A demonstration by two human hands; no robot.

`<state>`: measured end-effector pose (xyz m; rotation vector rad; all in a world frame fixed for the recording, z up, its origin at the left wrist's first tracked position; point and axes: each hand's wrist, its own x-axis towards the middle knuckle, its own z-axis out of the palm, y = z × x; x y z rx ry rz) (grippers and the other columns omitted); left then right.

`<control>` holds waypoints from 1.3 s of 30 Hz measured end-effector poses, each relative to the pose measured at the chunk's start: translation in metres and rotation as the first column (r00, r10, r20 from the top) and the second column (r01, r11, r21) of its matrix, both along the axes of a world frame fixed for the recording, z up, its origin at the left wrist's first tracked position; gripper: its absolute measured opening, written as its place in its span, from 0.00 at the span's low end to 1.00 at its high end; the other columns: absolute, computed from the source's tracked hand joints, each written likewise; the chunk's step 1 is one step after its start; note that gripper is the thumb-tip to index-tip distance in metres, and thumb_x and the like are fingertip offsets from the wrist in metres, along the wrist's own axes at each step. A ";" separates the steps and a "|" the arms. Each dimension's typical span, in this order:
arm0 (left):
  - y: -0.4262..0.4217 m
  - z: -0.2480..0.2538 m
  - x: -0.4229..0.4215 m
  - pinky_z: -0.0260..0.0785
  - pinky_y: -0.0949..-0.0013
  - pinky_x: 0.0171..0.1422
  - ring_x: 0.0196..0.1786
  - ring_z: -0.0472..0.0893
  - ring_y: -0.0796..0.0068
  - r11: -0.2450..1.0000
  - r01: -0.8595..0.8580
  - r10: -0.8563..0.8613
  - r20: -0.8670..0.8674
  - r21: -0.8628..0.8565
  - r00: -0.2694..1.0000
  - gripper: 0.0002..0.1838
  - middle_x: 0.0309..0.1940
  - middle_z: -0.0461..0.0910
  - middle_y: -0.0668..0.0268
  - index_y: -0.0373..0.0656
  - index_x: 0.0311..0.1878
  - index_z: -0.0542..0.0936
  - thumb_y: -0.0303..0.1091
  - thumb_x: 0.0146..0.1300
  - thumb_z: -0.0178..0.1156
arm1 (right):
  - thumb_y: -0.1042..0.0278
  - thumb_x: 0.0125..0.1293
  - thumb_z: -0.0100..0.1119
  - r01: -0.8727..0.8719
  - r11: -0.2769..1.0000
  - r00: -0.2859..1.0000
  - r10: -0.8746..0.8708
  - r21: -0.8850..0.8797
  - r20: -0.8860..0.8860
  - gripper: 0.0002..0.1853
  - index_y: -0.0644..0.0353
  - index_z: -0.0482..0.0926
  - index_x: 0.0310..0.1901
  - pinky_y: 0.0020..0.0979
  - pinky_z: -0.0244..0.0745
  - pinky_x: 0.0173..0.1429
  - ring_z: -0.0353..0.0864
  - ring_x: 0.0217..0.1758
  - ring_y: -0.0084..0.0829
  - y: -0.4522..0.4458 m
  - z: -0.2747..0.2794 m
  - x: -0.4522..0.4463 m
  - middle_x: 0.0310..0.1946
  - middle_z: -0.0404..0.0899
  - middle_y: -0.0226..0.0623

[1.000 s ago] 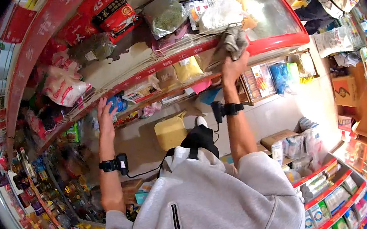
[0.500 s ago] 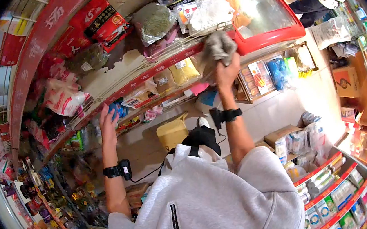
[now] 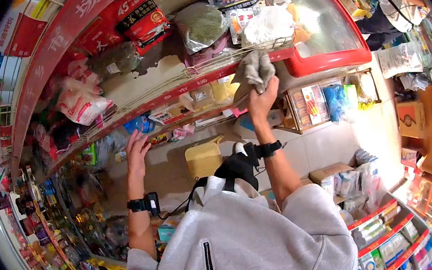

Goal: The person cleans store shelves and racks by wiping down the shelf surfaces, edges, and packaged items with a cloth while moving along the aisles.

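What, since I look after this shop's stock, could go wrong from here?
The grey cloth in the right hand is at the shelf's red front edge, so it might snag there. The white plastic bag lies just behind that edge and could be nudged if the hand strays over it. The black cable from the left wrist device hangs slack and might catch on something if that arm reaches out.
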<state>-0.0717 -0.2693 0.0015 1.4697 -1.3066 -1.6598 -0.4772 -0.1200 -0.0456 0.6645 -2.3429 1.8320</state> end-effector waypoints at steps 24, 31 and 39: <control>-0.036 -0.020 0.121 0.69 0.52 0.73 0.71 0.73 0.54 0.997 0.072 -0.062 -0.196 0.041 0.979 0.32 0.72 0.69 0.52 0.39 0.77 0.63 0.44 0.76 0.56 | 0.81 0.51 0.63 -0.296 0.951 0.954 0.299 0.088 -0.021 0.29 0.68 0.72 0.58 0.44 0.70 0.63 0.74 0.56 0.57 -0.089 0.012 0.215 0.53 0.73 0.52; -0.068 -0.033 0.216 0.71 0.57 0.69 0.67 0.77 0.58 0.986 0.123 -0.082 -0.324 0.109 0.942 0.31 0.69 0.72 0.53 0.39 0.76 0.63 0.37 0.74 0.55 | 0.79 0.49 0.66 -0.336 0.928 0.932 0.352 0.163 -0.082 0.40 0.66 0.64 0.68 0.48 0.66 0.72 0.66 0.68 0.64 -0.151 -0.014 0.348 0.65 0.66 0.62; -0.092 -0.033 0.298 0.75 0.61 0.63 0.62 0.80 0.67 0.974 0.140 -0.067 -0.365 0.176 0.929 0.29 0.65 0.76 0.59 0.41 0.76 0.65 0.38 0.75 0.54 | 0.75 0.55 0.68 -0.423 0.874 0.895 0.444 0.240 -0.036 0.41 0.68 0.60 0.70 0.48 0.66 0.70 0.67 0.67 0.61 -0.228 -0.028 0.496 0.65 0.67 0.61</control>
